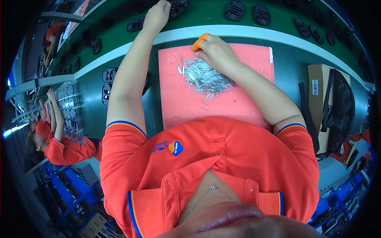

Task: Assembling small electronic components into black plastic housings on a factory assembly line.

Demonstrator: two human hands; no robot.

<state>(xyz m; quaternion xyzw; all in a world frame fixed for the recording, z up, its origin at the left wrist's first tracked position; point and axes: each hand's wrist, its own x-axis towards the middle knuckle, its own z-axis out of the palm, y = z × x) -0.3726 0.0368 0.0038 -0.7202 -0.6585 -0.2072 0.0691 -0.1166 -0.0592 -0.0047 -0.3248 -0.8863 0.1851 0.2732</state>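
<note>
My left hand reaches to the green belt at the far side. Its fingers are closed at the edge of a black oval plastic part, and its fingertips are partly hidden. My right hand is above the far edge of a pink foam mat. Orange finger cots cover some of its fingertips, which are curled together; whatever is between them does not show. Just below that hand, a loose heap of thin silvery metal pins lies on the mat.
More black parts lie along the green belt, behind a white rail. Two black parts sit left of my left forearm. A cardboard box and black bag stand right. Another person works at left beside clear trays.
</note>
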